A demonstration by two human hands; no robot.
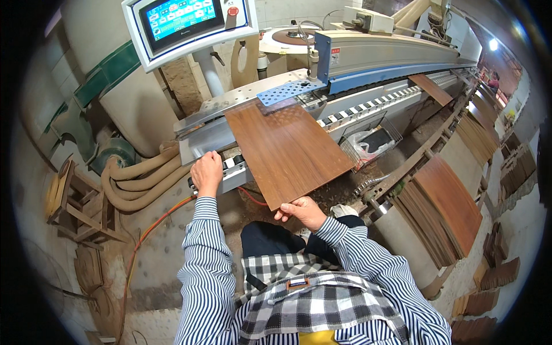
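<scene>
A brown wood-grain board (290,152) lies across the infeed of a long machine, under a blue perforated plate (284,92). My right hand (299,211) grips the board's near corner, thumb on top. My left hand (207,172) is left of the board, fingers curled at a metal rail with black rollers (233,163); what they hold, if anything, is hidden.
A touchscreen panel (187,23) stands above. Dust hoses (132,184) and a wooden stool (86,210) are at left. A wire basket (384,139) hangs below the machine; another board (431,89) lies farther along. Stacked panels (437,201) line the right. A distant person (491,83) appears there.
</scene>
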